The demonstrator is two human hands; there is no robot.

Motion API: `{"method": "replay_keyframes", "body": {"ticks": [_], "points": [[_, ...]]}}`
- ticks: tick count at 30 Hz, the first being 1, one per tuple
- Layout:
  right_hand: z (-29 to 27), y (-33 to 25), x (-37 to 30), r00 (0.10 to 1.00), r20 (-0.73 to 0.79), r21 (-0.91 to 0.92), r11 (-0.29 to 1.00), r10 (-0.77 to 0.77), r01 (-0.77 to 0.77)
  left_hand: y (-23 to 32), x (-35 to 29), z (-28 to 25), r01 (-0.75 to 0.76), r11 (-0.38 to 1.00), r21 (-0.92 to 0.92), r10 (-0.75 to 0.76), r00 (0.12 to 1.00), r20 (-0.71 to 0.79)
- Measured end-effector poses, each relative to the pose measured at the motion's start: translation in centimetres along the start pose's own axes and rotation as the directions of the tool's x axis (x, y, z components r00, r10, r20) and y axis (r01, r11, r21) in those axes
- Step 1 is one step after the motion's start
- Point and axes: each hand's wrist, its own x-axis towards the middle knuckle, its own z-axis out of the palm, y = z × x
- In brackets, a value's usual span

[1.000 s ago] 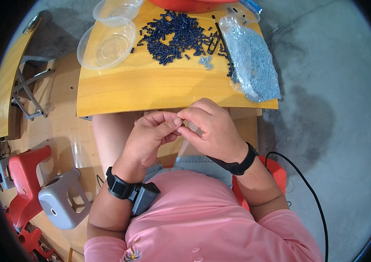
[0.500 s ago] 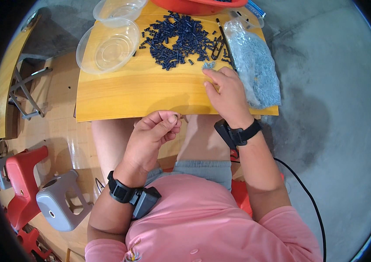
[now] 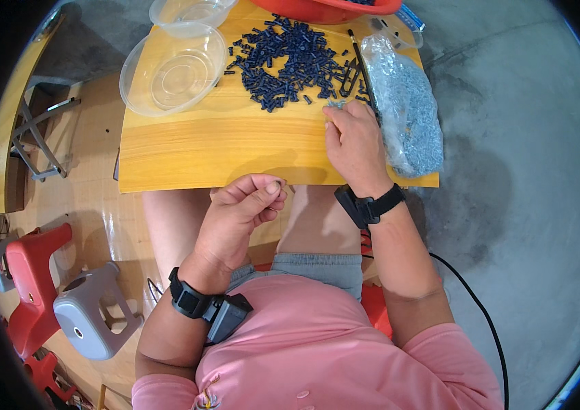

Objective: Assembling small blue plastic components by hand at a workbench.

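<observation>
My left hand (image 3: 247, 199) is closed in a pinch just off the table's front edge. A tiny dark piece shows at its thumb and fingertip; most of it is hidden. My right hand (image 3: 358, 142) reaches over the table, its index finger and thumb drawn close together at a small pile of silvery bits (image 3: 335, 104). Whatever may be between those fingertips is hidden. Beyond the hands lies a heap of short dark-blue plastic pieces (image 3: 283, 58), with a few strays around it. Right of my right hand rests a clear plastic bag (image 3: 409, 113) full of small silvery parts.
Two clear round plastic tubs (image 3: 173, 72) stand at the table's far left. At the far edge is a red basin (image 3: 331, 12). Black tweezers (image 3: 350, 78) and a thin black rod (image 3: 358, 58) lie left of the bag. Stools (image 3: 91, 314) stand on the floor at left.
My right index finger has bent in toward the thumb at the silvery pile. My left hand keeps its pinch. The whole view has shifted slightly.
</observation>
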Motion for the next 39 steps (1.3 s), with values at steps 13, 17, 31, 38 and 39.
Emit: {"method": "replay_keyframes", "body": {"ticks": [13,17,31,38,39], "points": [[-0.7,0.4,-0.8,0.992,0.085,0.163,0.981,0.09,-0.103,-0.2,0.1,0.0,0.001,1.0,0.016,-0.002,1.0,0.022],[-0.8,0.3,-0.6,0.994,0.067,0.153,0.984,0.086,-0.095,-0.2,0.2,0.1,0.0,1.0,0.01,-0.001,1.0,0.025],[0.3,0.6,0.3,0.995,-0.013,0.167,0.982,0.096,-0.093,-0.3,0.2,0.2,0.011,1.0,0.014,-0.011,1.0,0.008],[0.0,-0.1,0.8,0.991,0.06,0.11,0.986,0.12,-0.126,-0.2,0.2,0.2,0.009,1.0,0.012,-0.009,1.0,0.0],[0.1,0.0,0.9,0.989,0.085,0.105,0.986,0.124,-0.133,-0.1,0.2,0.2,0.01,1.0,0.009,-0.01,1.0,0.002]]}}
